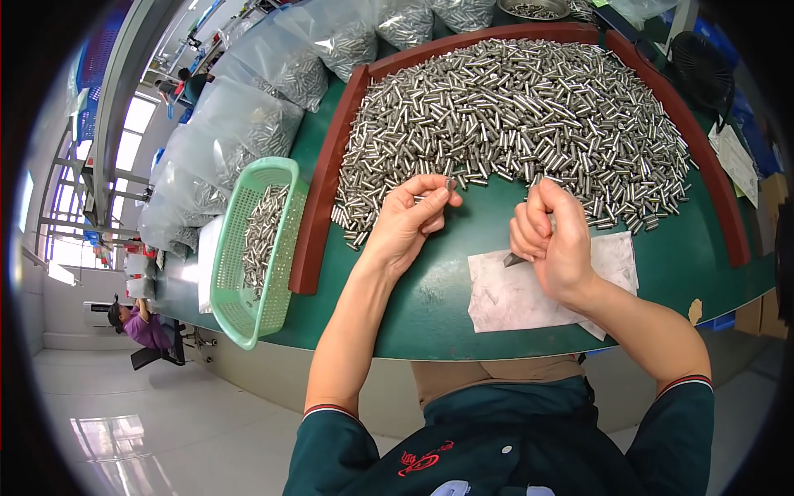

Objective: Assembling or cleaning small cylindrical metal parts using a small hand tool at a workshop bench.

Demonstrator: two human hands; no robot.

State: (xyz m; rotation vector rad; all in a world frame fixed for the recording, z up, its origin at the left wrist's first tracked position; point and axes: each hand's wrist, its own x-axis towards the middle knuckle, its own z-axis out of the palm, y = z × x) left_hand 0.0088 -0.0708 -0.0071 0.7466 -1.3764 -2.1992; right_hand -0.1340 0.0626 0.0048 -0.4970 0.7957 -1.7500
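My left hand (409,217) is closed in a pinch, with a short metal pin (451,184) between thumb and forefinger, seen nearly end-on. To its right, my right hand (556,240) is curled over a white cloth (504,302). A dark, flat-ended piece (513,259) pokes out below its little finger; the rest is hidden in the fist, so I cannot tell its kind. Just beyond both hands spreads a large heap of shiny metal pins (504,107) on the green tabletop (413,306).
A red-brown raised border (327,198) surrounds the heap on three sides. Left of it stands a green perforated basket (223,273) partly filled with pins. Clear plastic bags of pins (265,132) line the back left. A black fan (701,70) stands far right; another person (145,326) sits far left.
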